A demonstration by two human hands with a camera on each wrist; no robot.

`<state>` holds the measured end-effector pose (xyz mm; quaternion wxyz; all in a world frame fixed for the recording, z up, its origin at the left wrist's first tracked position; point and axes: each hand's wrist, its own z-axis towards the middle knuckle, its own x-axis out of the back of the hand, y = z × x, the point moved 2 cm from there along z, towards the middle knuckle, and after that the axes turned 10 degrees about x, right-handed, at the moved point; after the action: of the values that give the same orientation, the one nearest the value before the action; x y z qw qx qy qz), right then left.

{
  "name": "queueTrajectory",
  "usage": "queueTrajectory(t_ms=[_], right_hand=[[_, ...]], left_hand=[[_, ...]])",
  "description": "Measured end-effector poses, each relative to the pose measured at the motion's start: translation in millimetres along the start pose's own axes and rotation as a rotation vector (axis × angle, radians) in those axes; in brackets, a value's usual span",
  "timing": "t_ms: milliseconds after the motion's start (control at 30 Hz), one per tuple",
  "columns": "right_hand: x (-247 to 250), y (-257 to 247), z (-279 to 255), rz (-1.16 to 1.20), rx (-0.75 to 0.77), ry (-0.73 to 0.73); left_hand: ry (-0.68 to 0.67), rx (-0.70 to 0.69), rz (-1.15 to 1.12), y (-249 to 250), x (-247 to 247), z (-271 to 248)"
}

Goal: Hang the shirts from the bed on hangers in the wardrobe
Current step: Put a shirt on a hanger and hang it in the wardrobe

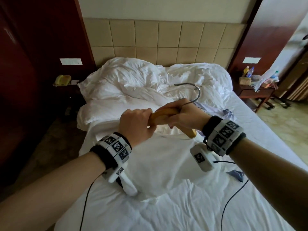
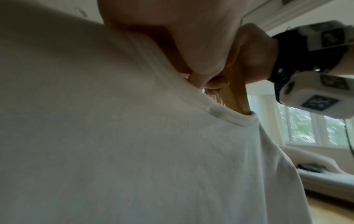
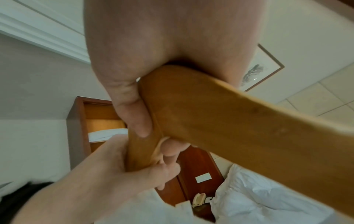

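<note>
A wooden hanger (image 1: 160, 115) with a metal hook (image 1: 195, 91) is held above the bed. My left hand (image 1: 135, 125) grips its left arm, and my right hand (image 1: 185, 117) grips its middle just under the hook. A white shirt (image 1: 160, 164) hangs from the hanger, and the right arm sticks out of its collar (image 2: 229, 118). In the right wrist view my right hand (image 3: 153, 45) wraps the hanger (image 3: 210, 113) while the left hand (image 3: 107, 174) curls round the lower arm. A bluish shirt (image 1: 227, 112) lies on the bed at the right.
A crumpled white duvet (image 1: 150, 77) fills the head of the bed. A nightstand with a telephone (image 1: 62, 80) stands left, one with bottles (image 1: 249, 73) right. Dark wooden wardrobe panels (image 1: 25, 64) rise at the left. Wrist cables trail over the sheet (image 1: 183, 210).
</note>
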<state>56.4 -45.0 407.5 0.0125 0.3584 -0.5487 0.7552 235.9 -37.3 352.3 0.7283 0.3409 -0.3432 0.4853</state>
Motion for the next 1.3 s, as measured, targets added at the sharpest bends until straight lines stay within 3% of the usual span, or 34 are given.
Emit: queueTrajectory(t_ms=[167, 333, 500, 733, 867, 967, 1067, 1200, 1300], right_hand=[[12, 2, -7, -0.088, 0.197, 0.061], [37, 52, -33, -0.429, 0.11, -0.017], [43, 77, -40, -0.376, 0.072, -0.035], [32, 127, -52, -0.495, -0.044, -0.103], [24, 154, -59, -0.291, -0.089, 0.022], [9, 173, -63, -0.386, -0.174, -0.078], [16, 151, -59, -0.427, -0.081, -0.091], [30, 60, -38, -0.39, 0.228, 0.049], [15, -4, -14, -0.408, 0.356, 0.033]], left_hand=[[-0.039, 0.254, -0.032, -12, 30, 0], [0.027, 0.457, -0.123, -37, 75, -5], [0.081, 0.555, -0.033, -45, 112, -15], [0.141, 0.695, 0.0, -65, 149, -34], [0.202, 0.692, -0.097, -115, 144, -45], [0.184, 0.698, -0.105, -109, 149, -47], [0.113, 0.723, -0.027, -67, 153, -42], [0.064, 0.73, -0.011, -52, 138, -33], [0.027, 0.714, -0.014, -47, 123, -27]])
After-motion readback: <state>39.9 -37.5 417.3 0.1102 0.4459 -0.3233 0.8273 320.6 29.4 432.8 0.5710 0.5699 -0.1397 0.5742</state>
